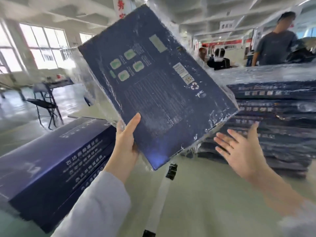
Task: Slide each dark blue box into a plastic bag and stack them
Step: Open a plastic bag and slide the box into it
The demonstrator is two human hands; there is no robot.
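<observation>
A flat dark blue box (pixel 153 86), wrapped in a clear plastic bag (pixel 95 100), is raised and tilted in front of me with its printed back facing me. My left hand (pixel 126 142) grips its lower left edge, thumb on the face. My right hand (pixel 239 151) is spread with straight fingers just below the box's lower right corner, apart from it. A tall stack of bagged dark blue boxes (pixel 277 113) stands at the right. A stack of unbagged dark blue boxes (pixel 51 165) lies at the left.
The pale green table (pixel 205 194) carries a white strip with black clips (pixel 171 171). A person in a grey shirt (pixel 275 47) stands behind the right stack, others sit farther back. A folding chair (pixel 46 106) and a table stand on the floor at left.
</observation>
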